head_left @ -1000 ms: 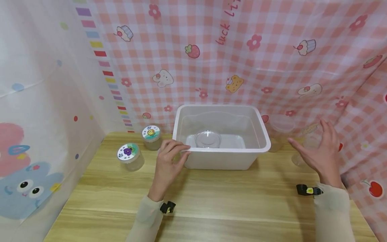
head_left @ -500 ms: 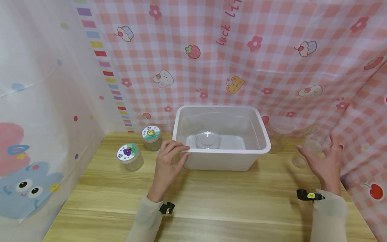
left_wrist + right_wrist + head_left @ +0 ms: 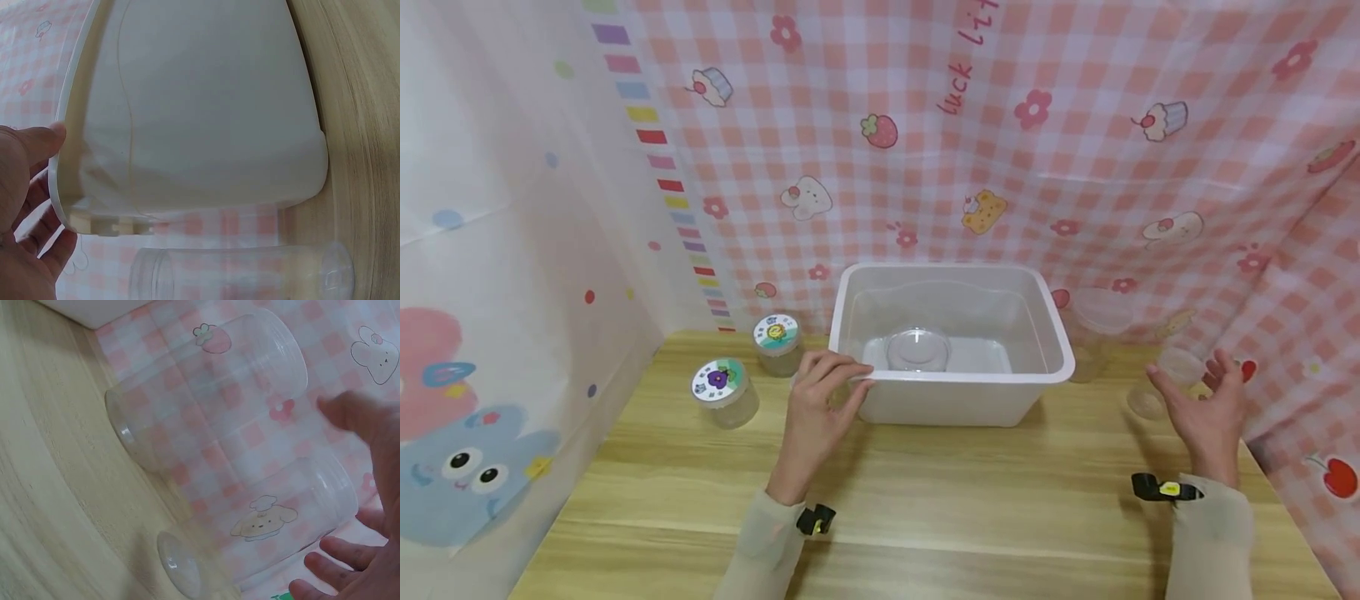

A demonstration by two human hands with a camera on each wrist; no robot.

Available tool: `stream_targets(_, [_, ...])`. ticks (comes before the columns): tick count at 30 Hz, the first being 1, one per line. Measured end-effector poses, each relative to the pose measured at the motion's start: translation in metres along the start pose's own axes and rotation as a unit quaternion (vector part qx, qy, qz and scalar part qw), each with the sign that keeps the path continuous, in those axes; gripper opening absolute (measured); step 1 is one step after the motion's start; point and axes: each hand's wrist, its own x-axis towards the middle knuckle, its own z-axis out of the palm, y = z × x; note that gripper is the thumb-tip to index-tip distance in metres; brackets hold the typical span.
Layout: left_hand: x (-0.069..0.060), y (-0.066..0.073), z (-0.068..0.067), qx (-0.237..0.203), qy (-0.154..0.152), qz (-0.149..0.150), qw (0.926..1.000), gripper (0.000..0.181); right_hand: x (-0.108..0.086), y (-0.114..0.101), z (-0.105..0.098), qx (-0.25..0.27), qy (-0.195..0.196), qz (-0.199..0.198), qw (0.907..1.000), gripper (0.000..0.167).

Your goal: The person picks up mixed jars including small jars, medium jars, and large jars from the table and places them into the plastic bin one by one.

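My left hand pinches the front left rim of a white plastic tub; its thumb lies on the rim and the fingers curl under it in the left wrist view. A clear round container sits inside the tub. Over on the right, my right hand is spread beside a tall clear jar. Its fingertips are close to the jar's mouth, and whether they touch cannot be told. A second clear jar stands between that one and the tub.
Two small clear jars, one with a purple-printed lid and one with a yellow-printed lid, stand left of the tub. Another clear jar is beside the tub's left end. A checked cloth hangs behind the wooden table.
My right hand has come down and slightly toward me beside the clear jar, its fingers staying apart. The left hand stays on the tub's rim.
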Motion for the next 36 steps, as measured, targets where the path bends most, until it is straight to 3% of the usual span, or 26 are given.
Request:
stream_targets(7, [0.000, 0.001, 0.000, 0.003, -0.005, 0.001, 1.0000, 0.014, 0.002, 0.006, 0.000, -0.015, 0.004, 0.040, 0.9991, 0.094])
stream_targets(19, [0.002, -0.001, 0.000, -0.001, 0.005, 0.003, 1.0000, 0.017, 0.006, 0.011, 0.006, -0.037, 0.035, 0.023, 0.9985, 0.068])
stream_targets(30, [0.001, 0.002, -0.001, -0.002, -0.001, -0.006, 1.0000, 0.014, 0.002, 0.005, 0.004, -0.038, 0.016, 0.040, 0.9983, 0.073])
stream_targets(36, [0.001, 0.003, -0.003, -0.002, -0.008, -0.014, 0.9999, 0.014, 0.000, -0.004, 0.001, -0.026, 0.023, 0.028, 0.9990, 0.080])
